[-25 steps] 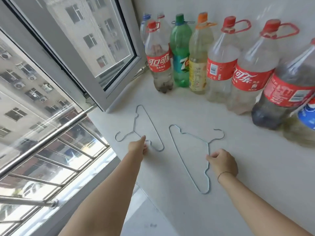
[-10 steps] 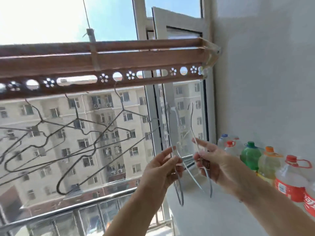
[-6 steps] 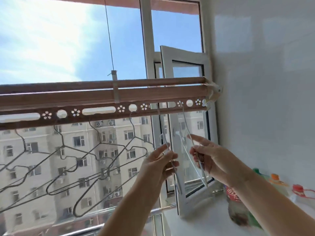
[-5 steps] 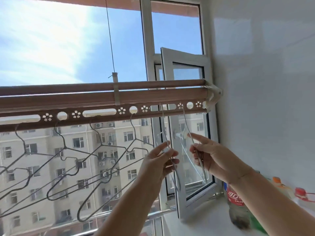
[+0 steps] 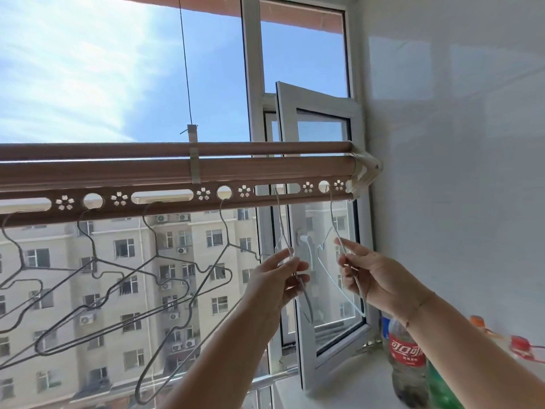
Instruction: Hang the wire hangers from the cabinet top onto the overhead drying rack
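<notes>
Bright daylight pours through the window [image 5: 212,69], washing the sky pale at upper left. Thin wire blurs against the glass; straight lines bow near the edges.

Both bare forearms rise from the near edge, reaching up and away. The left hand [image 5: 280,280] pinches the left wire hanger [image 5: 306,304] between thumb and fingertips. The right hand [image 5: 376,280], index finger extended, pinches the right wire hanger [image 5: 332,215].

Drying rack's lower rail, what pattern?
Flower cutouts, round holes and slots in the brown drying rack; head view.
</notes>
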The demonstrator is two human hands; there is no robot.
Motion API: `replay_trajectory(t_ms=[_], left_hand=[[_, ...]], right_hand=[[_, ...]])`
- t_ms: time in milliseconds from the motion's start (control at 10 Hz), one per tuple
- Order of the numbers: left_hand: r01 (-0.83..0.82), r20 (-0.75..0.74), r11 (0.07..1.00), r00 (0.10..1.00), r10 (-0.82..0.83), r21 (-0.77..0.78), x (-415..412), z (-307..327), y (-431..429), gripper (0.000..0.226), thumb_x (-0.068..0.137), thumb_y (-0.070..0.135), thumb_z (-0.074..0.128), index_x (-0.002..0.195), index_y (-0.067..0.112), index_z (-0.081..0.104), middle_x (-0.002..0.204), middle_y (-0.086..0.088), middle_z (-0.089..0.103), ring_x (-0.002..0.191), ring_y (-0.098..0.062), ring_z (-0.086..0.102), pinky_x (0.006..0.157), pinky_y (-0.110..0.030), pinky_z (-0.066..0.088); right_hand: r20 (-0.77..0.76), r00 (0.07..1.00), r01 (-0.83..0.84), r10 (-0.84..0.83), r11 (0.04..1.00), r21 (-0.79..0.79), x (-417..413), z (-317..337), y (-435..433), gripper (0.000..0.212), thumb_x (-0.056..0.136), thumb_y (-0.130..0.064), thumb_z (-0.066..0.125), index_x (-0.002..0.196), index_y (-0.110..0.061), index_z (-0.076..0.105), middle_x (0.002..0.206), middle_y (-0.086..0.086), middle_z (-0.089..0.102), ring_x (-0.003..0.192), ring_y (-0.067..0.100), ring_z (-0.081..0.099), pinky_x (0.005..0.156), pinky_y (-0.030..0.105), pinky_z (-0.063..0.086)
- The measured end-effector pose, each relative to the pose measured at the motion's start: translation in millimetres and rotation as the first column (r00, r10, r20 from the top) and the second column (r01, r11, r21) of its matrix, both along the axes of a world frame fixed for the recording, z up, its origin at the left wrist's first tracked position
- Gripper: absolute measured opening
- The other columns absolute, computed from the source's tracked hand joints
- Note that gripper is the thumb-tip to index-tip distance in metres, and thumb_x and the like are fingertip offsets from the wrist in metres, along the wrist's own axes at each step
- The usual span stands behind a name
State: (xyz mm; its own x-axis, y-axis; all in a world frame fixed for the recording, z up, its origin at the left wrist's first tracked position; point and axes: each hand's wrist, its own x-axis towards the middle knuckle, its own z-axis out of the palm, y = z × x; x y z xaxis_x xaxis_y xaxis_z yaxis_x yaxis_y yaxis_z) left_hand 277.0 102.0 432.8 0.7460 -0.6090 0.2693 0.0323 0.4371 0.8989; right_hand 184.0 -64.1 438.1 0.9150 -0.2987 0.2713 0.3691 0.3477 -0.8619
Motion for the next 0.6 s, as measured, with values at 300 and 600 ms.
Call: replay_trajectory(t_ms=[300,600], left_hand=[[-0.025,-0.06,1.0,0.998,0.025,-0.003,8,-9,3,0.028,0.088,0.004,0.059,0.116,0.005,0.059,0.075,-0.009,0.071,0.068,-0.019,0.064,0.062,-0.026,0.055],[-0.356,0.272,0.934,0.902,0.335,0.031,-31,-69,66,0.029,0.076,0.021,0.076,0.105,0.023,0.068,0.099,0.004,0.072,0.096,-0.013,0.067,0.077,-0.023,0.055]], right_hand=[[-0.05,0.998,0.031,-0.029,0.999,0.041,2,-4,-3,0.035,0.094,-0.002,0.041,0.128,-0.006,0.051,0.074,0.007,0.061,0.054,0.012,0.058,0.049,0.021,0.051],[-0.062,0.962,0.27,-0.265,0.96,0.072,-36,-38,1,0.04,0.094,-0.029,0.045,0.127,-0.007,0.053,0.111,0.01,0.061,0.11,0.024,0.055,0.094,0.038,0.042]])
